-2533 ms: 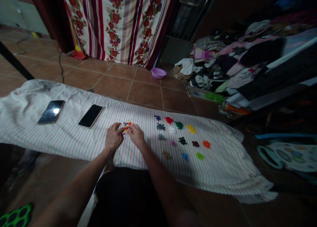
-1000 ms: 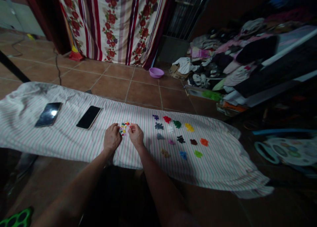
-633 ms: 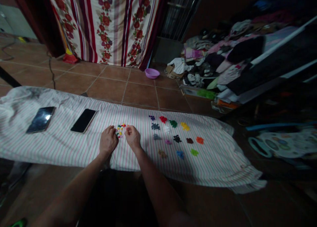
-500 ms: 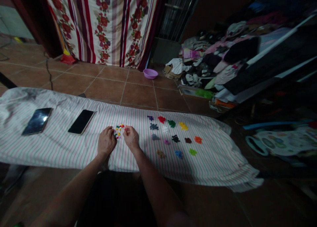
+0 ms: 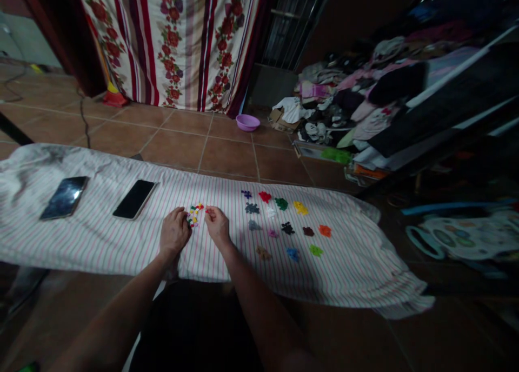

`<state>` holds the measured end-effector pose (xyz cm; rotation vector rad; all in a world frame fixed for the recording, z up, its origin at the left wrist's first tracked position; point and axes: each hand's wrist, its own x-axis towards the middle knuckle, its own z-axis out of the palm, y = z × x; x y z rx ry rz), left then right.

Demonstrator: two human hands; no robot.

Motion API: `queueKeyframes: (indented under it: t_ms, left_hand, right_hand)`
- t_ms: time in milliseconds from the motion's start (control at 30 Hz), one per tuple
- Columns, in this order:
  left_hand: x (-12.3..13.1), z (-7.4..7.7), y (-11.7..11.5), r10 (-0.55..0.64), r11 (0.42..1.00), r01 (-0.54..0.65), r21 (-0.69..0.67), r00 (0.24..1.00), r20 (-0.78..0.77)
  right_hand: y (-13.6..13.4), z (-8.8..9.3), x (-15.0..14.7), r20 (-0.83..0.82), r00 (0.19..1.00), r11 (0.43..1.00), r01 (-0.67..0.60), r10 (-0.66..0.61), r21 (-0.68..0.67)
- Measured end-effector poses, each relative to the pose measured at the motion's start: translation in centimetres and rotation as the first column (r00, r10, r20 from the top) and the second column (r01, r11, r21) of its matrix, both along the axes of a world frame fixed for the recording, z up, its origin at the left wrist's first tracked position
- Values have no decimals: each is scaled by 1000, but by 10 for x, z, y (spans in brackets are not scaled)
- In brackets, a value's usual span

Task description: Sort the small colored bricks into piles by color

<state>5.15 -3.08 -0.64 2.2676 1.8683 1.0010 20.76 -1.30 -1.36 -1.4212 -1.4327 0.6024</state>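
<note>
My left hand (image 5: 175, 232) rests palm down on the striped cloth, its fingers loosely bent beside a small mixed cluster of coloured pieces (image 5: 194, 213). Red, yellow, white, green and pink bits show in that cluster. Just to the right of it, my right hand (image 5: 218, 226) is closed in a pinch, with a tiny red piece (image 5: 207, 211) at its fingertips. Farther right lie small heaps sorted by colour, among them a red heap (image 5: 265, 197), a yellow heap (image 5: 300, 207), a black heap (image 5: 287, 228) and an orange heap (image 5: 325, 230). The pieces' exact shape is too small to make out.
Two dark-screened devices, a phone (image 5: 135, 199) and a larger one (image 5: 65, 198), lie on the cloth (image 5: 101, 242) at left. A purple basin (image 5: 247, 123) sits on the tiled floor beyond. Piled clothes (image 5: 324, 99) fill the right background, past a flowered curtain (image 5: 172, 47).
My right hand has shifted slightly right, away from the mixed cluster, still pinched. My left hand stays put. The view has moved a little.
</note>
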Motion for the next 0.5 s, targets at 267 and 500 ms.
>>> queueKeyframes:
  t_ms: [267,500]
  left_hand:
    - [0,-2,1,-3,1000,3,-3,1000,0]
    - [0,2,-1,0,1000,0,-8,1000,1]
  right_hand:
    - [-3,1,4,-253,966,992,-80,54,-96]
    - [-9,1,16,-322,947,990,-61,17,-127]
